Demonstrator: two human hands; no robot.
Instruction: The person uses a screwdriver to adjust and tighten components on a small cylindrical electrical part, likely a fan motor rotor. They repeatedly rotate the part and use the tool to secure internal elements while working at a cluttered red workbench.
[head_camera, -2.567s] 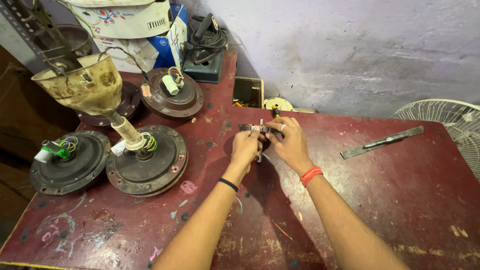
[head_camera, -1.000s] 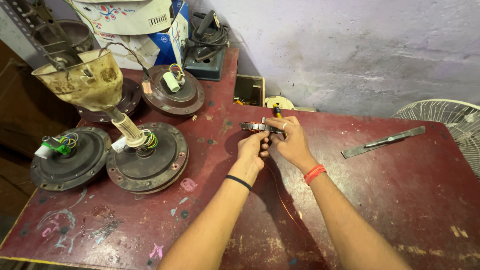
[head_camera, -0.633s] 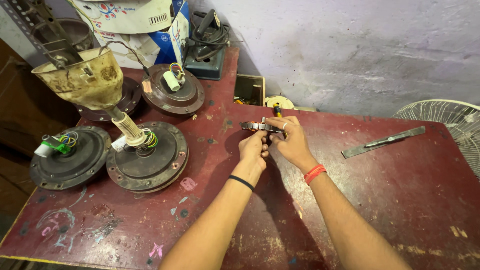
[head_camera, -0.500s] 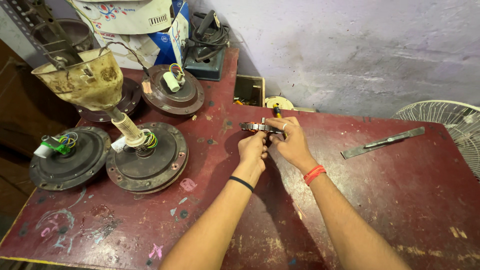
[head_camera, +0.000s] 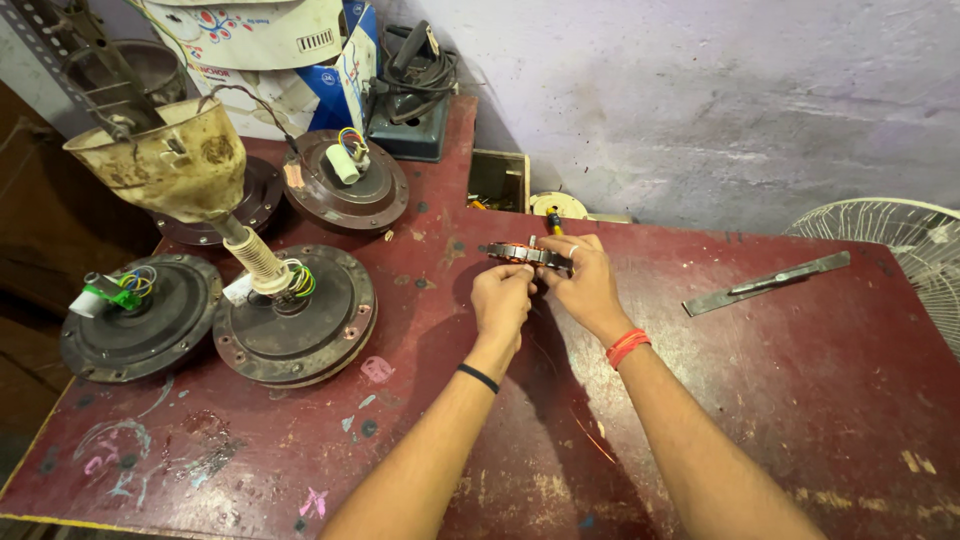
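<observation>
Your fingers cover most of the small round metal part (head_camera: 527, 253), so you only see its dark rim and a bit of copper-coloured wire. What is under it is hidden. The white fan guard (head_camera: 915, 250) at 3 o'clock is cut off by the edge of the picture. The things in the little open box (head_camera: 499, 180) at 12 o'clock are too dark to make out.

The metal part sits above the red table (head_camera: 780, 400), near its far edge, at about 12 o'clock from your wrists. Your left hand (head_camera: 502, 300) is just below the part, with its fingers curled up and pinching the near side. Your right hand (head_camera: 580, 280) is at 3 o'clock from the part, closed on its right end.

Three round fan motors (head_camera: 295, 315) lie well apart from your hands at 9 o'clock. A flat metal bar (head_camera: 765, 283) lies at 2 o'clock.
</observation>
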